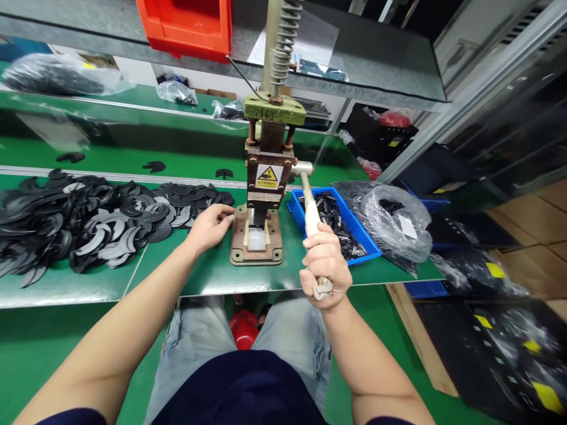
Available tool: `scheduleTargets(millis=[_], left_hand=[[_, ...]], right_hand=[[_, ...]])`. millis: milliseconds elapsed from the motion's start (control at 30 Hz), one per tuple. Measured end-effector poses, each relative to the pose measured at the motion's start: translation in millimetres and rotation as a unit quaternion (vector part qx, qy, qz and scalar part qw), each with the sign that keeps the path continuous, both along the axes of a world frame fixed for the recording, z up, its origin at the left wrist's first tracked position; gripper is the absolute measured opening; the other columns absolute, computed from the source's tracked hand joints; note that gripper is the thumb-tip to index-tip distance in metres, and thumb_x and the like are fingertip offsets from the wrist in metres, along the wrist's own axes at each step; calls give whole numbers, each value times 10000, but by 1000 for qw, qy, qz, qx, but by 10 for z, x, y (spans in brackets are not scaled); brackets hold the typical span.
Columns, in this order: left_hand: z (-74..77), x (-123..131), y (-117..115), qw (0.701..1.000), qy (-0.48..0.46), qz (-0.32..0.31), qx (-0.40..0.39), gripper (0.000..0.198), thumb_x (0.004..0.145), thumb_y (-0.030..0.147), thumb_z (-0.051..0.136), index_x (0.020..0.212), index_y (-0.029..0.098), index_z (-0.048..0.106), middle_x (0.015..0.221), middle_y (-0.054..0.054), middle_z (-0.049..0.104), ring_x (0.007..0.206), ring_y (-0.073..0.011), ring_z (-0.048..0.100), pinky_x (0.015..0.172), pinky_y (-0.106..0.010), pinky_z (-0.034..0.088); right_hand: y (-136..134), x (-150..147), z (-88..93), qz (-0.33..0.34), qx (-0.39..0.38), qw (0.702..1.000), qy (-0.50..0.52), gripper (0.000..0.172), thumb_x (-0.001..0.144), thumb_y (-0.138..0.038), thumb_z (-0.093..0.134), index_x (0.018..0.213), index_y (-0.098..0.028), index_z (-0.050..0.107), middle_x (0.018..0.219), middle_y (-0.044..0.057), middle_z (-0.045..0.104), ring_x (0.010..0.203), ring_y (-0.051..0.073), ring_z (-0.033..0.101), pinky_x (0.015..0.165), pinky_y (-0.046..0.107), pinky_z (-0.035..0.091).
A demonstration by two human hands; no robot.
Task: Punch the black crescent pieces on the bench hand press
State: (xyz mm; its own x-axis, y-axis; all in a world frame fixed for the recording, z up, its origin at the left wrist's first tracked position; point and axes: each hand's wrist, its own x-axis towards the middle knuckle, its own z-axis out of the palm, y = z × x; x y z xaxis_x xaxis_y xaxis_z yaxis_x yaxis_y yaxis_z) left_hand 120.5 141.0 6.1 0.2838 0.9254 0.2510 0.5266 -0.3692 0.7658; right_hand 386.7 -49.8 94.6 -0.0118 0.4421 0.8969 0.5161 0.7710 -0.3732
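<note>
R hand (325, 262) wrapped tight round the wrapped grip of the lever handle (310, 209), fingers folded over it, end of grip poking out below
L hand (212, 227) at base plate (277, 251) of press (268, 141), fingers bent, tips by its L edge; can't tell if they pinch anything
Clock centre = base plate, 12 = away from person: L hand at 9, R hand btwn 3 & 4
Press upright on green bench (186, 282), near its front edge; pale block (256, 240) sits on base plate under the ram, yellow warning sign (268, 175) on front, spring (286, 44) up top
At 9, big pile of blk curved pieces (110, 221), overlapping, spread over bench; a few loose ones behind, btwn 10 & 11
At 3, blue tray (370, 255) w/ small blk parts (339, 227), clear plastic bag (394, 218) just beyond it
At 11, orange bin (188, 26) on upper shelf (381, 53); at 10, bagged dark stuff (57, 74)
At 2, red bundle (394, 120)
At 4, dark pkgs w/ yellow labels (495, 270)
At 6, smth red (243, 330) btwn the person's legs
</note>
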Motion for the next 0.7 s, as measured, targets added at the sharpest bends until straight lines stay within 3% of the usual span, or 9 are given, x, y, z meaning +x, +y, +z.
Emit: scheduleTargets(millis=[133, 233, 333, 467, 567, 700], left_hand=[[22, -562, -50, 992, 50, 115, 29, 328, 966, 438, 619, 1151, 210, 765, 971, -56, 733, 773, -200, 638, 751, -342, 514], [-81, -797, -211, 985, 140, 62, 78, 310, 978, 435, 612, 1144, 222, 765, 1098, -85, 759, 958, -256, 686, 904, -395, 535], [-257, -844, -364, 968, 214, -22, 128, 338, 1007, 403, 568, 1237, 236, 750, 1268, -115, 746, 1191, -319, 659, 1046, -469, 506], [-413, -791, -414, 953, 272, -43, 127, 383, 1037, 395, 528, 1312, 242, 746, 1284, -131, 747, 1178, -345, 655, 1022, -511, 507], [-406, -742, -373, 943, 300, -52, 132, 373, 1053, 406, 512, 1237, 229, 784, 1160, -138, 777, 1093, -347, 674, 975, -507, 505], [-248, -742, -374, 931, 324, -67, 155, 346, 1055, 352, 497, 1164, 207, 792, 1091, -140, 779, 1013, -332, 689, 930, -479, 498]], right_hand=[[37, 0, -6, 0, 27, 1000, -1, 148, 823, -198, 711, 782, -269, 587, 762, -34, 643, 957, 227, 707, 1152, 644, 521], [55, -21, -20, -8, 41, 999, 10, 153, 821, -185, 703, 772, -259, 579, 759, -37, 640, 937, 224, 709, 1140, 653, 526], [58, -41, -36, -18, 40, 999, 18, 158, 824, -191, 706, 774, -260, 573, 754, -40, 637, 935, 222, 710, 1146, 662, 522], [55, -50, -37, -19, 38, 999, 17, 156, 831, -195, 700, 772, -259, 571, 753, -41, 634, 942, 217, 711, 1146, 656, 527], [52, -46, -25, -16, 41, 999, 18, 151, 834, -189, 697, 772, -254, 576, 761, -39, 636, 948, 216, 711, 1151, 659, 523], [45, -33, -14, -14, 37, 999, 8, 153, 845, -200, 706, 778, -255, 581, 769, -39, 645, 960, 214, 714, 1163, 652, 520]])
